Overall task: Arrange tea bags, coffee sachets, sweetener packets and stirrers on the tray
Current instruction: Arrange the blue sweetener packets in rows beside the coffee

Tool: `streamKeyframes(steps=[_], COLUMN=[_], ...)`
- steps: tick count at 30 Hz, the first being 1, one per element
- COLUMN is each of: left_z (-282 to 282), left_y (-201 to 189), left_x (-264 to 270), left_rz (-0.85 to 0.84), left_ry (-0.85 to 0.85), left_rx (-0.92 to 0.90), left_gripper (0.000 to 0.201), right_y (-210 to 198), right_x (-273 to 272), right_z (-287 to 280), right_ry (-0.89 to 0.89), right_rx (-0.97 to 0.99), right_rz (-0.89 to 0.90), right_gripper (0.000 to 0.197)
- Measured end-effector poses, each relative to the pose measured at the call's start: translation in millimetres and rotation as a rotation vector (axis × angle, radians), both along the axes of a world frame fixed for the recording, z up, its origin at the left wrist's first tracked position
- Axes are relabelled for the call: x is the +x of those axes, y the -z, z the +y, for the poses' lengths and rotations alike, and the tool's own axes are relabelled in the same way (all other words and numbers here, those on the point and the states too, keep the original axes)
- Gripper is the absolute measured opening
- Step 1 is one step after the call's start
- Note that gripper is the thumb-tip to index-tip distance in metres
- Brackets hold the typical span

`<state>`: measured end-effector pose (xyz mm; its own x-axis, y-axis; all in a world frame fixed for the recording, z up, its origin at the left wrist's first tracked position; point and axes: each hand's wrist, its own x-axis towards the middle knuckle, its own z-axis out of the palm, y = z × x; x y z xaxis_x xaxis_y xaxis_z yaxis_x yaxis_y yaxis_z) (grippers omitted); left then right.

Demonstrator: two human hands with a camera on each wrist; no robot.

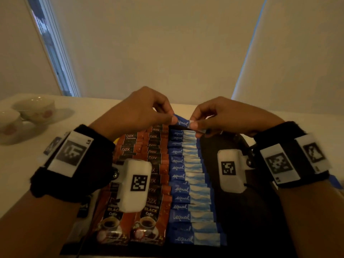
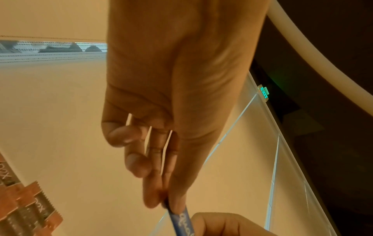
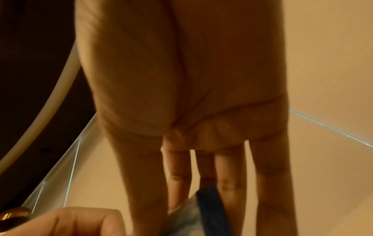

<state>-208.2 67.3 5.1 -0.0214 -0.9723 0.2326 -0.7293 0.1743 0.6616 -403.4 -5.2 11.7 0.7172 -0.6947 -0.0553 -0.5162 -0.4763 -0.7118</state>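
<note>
Head view: left hand [image 1: 141,110] and right hand [image 1: 221,116] each pinch an end of one blue sweetener packet [image 1: 183,123], held above the far end of the sweetener row [image 1: 189,183] on the dark tray [image 1: 242,211], beside the coffee sachets [image 1: 149,183]; cups [image 1: 28,112] stand on the desk [image 1: 18,174].
Left wrist view: thumb and fingers [image 2: 151,196] clamp the packet's end.
Right wrist view: fingers [image 3: 177,183] grasp the packet's pale end.

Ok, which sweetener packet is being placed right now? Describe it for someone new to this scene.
Start at the dark tray, then the column of blue sweetener packets beside the brown coffee sachets. At its far end, the held packet is the only one lifted, pinched between the left hand and right hand.
</note>
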Motion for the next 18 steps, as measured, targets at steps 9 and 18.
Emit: streamKeyframes(steps=[9, 18], left_z=[3, 7], left_y=[-12, -17], left_x=[32, 43], left_rz=[0.03, 0.046], left_ry=[-0.122, -0.101], left_rx=[-0.024, 0.001], left_gripper=[0.013, 0.014], right_y=[12, 37], right_x=[4, 50], right_z=[-29, -58], right_ry=[0.274, 0.181], right_rx=[-0.166, -0.104], right_rz=[0.174, 0.262], right_gripper=[0.007, 0.016])
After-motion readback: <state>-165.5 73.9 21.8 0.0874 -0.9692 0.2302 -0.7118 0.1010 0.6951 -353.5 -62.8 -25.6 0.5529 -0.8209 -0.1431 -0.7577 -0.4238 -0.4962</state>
